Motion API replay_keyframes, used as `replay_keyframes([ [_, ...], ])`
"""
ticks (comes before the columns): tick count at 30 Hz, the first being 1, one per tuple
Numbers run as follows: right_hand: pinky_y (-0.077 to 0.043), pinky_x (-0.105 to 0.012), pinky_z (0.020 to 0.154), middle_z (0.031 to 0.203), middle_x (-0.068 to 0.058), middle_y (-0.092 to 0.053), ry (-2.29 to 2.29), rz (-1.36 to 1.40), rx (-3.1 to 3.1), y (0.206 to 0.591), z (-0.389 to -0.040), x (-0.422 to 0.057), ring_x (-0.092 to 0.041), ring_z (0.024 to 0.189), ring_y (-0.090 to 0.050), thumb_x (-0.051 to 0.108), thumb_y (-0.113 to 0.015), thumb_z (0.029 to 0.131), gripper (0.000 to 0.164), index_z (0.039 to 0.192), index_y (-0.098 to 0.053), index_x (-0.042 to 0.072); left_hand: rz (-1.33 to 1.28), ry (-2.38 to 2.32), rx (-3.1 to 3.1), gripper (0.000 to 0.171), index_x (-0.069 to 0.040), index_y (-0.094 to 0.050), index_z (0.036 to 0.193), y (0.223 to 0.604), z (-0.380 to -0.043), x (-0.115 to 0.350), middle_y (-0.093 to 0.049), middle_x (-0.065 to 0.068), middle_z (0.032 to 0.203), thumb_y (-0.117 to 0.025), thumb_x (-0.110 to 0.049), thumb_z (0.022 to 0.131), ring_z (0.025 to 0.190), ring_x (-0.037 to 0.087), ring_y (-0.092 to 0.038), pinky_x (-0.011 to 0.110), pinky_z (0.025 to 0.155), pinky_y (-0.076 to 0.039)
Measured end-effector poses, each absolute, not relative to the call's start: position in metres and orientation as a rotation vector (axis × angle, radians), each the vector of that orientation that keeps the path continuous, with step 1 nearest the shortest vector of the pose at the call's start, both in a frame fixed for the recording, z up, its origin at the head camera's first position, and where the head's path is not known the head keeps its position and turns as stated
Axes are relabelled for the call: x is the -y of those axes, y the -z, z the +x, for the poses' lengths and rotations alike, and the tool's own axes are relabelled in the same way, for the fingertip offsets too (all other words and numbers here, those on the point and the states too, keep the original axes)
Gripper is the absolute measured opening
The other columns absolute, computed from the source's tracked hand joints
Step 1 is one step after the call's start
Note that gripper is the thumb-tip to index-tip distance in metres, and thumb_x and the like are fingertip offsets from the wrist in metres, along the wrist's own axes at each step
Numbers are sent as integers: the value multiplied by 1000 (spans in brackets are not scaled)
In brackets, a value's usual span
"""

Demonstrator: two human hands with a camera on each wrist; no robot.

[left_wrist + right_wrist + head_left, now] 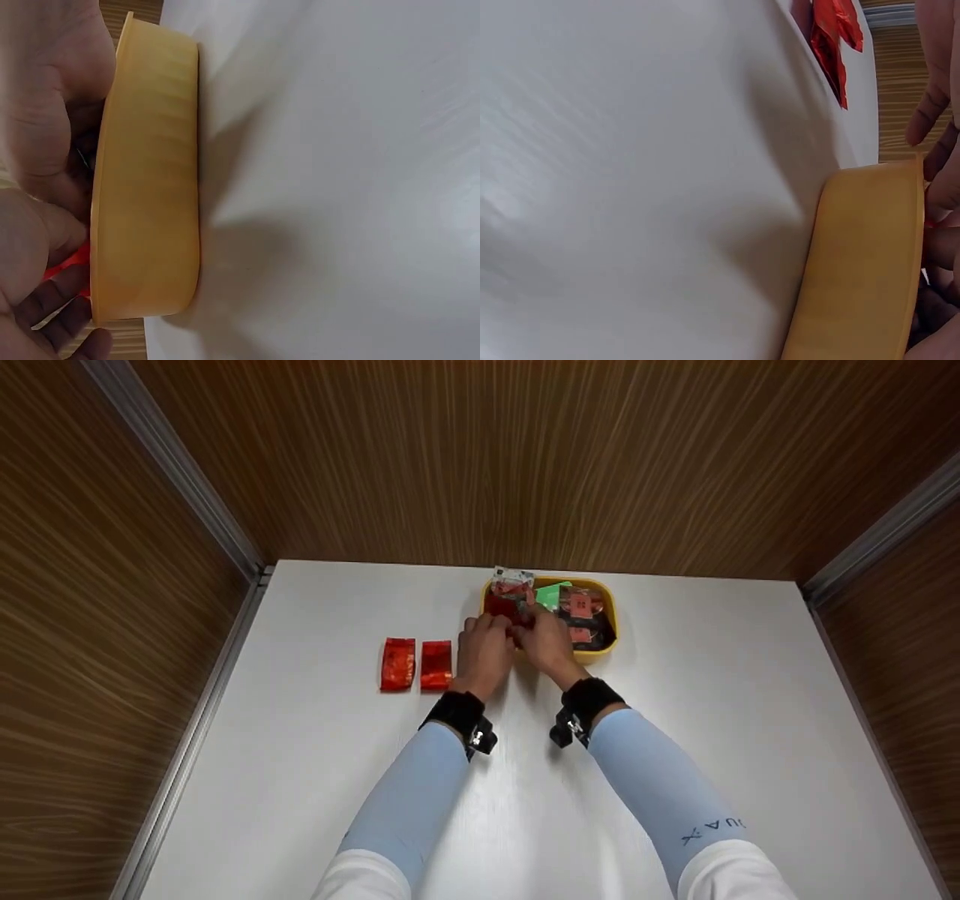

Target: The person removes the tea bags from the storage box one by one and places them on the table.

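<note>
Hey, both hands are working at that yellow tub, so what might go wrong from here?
The white patterned packet pokes past the rim of the yellow tub, so it might get knocked out. The left hand sits close beside a loose red packet and could nudge it.

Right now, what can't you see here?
Head: bottom of the yellow plastic tub, mostly covered by pink-labelled packets.
Head: print on two red foil packets, too small.
Left wrist: most of the bright red thing, behind fingers and tub.
Right wrist: red foil packets, cut by top edge.
</note>
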State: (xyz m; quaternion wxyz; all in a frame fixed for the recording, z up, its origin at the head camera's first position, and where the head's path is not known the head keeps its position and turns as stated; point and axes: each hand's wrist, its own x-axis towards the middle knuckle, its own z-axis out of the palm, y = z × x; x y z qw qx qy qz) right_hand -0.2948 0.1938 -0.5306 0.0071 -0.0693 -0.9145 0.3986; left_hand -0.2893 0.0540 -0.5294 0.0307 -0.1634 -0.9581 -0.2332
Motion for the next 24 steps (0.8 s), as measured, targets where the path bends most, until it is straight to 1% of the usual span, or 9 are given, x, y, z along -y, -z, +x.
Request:
replay_keyframes([
  [1,-54,-38,83,114,-13,-69,-1282,-221,2839,530,-294,-195,-26,101,-64,18,-67,103,34,135,-63,5,-485,734,2945,19,-12,-69,120,529,-289,-53,-66,7,124,-65,-23,105,116,29,-54,41,96,-50],
  [3,-56,-39,88,120,-15,-69,-1342,-240,2799,528,-292,-197,-26,106,-64,18,-67,104,29,130,-63,4,-444,779,2922,19,-13,-67,120,527,-290,-52,-65,8,125,-66,-23,105,117,28,-55,41,96,-50],
  [6,-57,-41,90,123,-16,-68,-1395,-247,2730,526,-287,-201,-27,109,-63,18,-66,106,29,129,-62,3,-386,885,2887,24,-11,-62,123,524,-291,-49,-62,9,125,-68,-25,104,117,27,-54,39,98,-49],
  [12,-55,-41,87,119,-16,-70,-1375,-198,2604,522,-276,-210,-29,107,-66,21,-67,105,30,127,-63,1,-338,1099,2806,41,-4,-56,132,520,-293,-42,-58,14,128,-73,-24,102,118,30,-54,41,98,-49],
  [17,-55,-40,84,116,-15,-73,-1411,-141,2529,520,-268,-208,-29,107,-69,20,-69,104,25,122,-64,2,-345,1199,2802,51,-4,-54,139,519,-291,-36,-59,16,132,-76,-26,99,121,31,-57,42,99,-50],
  [20,-56,-39,85,115,-14,-73,-1452,-113,2506,520,-264,-202,-28,107,-70,19,-70,103,24,121,-65,3,-341,1264,2787,53,-5,-53,141,520,-288,-33,-59,16,135,-77,-25,98,122,30,-58,42,101,-51],
  [24,-58,-40,87,114,-15,-74,-1502,-101,2471,522,-259,-190,-29,106,-71,17,-72,102,23,118,-66,2,-373,1328,2729,52,-5,-53,140,522,-282,-28,-60,16,136,-78,-21,97,116,29,-63,43,98,-54],
])
